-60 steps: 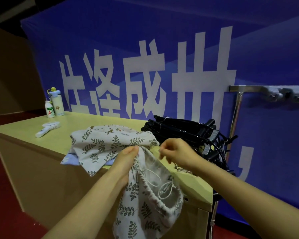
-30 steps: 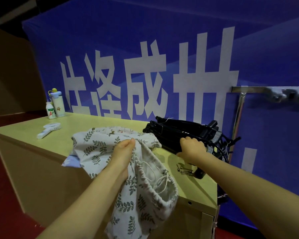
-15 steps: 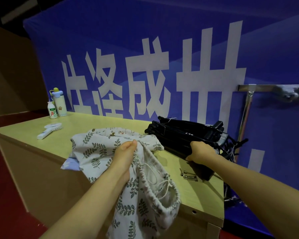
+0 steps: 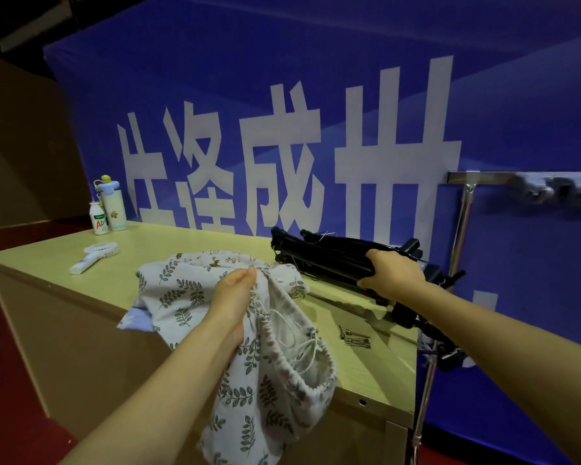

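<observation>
Bottles: two, upright, side by side; far-left corner of table
Fan: white, handheld; flat on table, nr left end
L hand: pinches bag rim, thumb vs fingers
Bag: leaf-print drawstring, mouth open; hangs over table's near edge
Pins: small metal bits; on table, nr right end
Tripod: black, folded; over table's far-right part; resting or lifted, can't tell
R hand: fingers curled round tripod, gripping
</observation>
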{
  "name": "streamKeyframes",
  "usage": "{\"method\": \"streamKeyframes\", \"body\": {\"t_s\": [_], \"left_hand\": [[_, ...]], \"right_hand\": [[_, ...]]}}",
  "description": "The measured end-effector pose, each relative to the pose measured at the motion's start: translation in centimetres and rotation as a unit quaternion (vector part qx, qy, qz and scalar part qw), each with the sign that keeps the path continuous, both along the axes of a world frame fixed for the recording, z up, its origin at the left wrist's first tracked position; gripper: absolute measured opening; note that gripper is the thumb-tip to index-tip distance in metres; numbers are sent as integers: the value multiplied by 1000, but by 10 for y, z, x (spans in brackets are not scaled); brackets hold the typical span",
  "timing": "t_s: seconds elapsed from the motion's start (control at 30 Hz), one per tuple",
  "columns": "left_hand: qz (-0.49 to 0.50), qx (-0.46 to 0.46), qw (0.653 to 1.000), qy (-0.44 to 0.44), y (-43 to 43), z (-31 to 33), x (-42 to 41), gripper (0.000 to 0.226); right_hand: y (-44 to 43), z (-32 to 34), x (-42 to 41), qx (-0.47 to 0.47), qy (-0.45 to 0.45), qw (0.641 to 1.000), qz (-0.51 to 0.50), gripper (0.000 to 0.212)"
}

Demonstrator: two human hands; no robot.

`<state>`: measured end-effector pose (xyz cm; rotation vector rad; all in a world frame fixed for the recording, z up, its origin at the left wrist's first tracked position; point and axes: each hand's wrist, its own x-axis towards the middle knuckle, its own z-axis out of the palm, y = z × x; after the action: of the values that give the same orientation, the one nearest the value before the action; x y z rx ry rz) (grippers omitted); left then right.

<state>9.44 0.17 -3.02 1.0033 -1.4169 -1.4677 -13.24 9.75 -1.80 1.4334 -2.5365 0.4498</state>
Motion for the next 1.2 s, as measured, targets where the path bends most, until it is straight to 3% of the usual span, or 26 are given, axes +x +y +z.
{"method": "streamKeyframes", "body": {"t_s": [0.37, 0.53, 0.77, 1.0, 1.2], "left_hand": [[43, -29, 998, 25, 14, 27, 33, 37], [78, -22, 996, 45, 5, 40, 51, 20], [147, -18, 988, 41, -12, 47, 66, 30], [178, -98, 976, -77, -22, 44, 74, 40], [156, -276, 914, -252, -18, 41, 82, 35]], "right_hand": [[51, 24, 15, -148, 53, 986, 61, 39], [72, 33, 17, -173, 153, 965, 126, 41], [85, 38, 23, -182, 304, 917, 183, 43], [82, 43, 35, -175, 388, 883, 199, 43], [78, 46, 43, -180, 407, 875, 188, 45]]}}
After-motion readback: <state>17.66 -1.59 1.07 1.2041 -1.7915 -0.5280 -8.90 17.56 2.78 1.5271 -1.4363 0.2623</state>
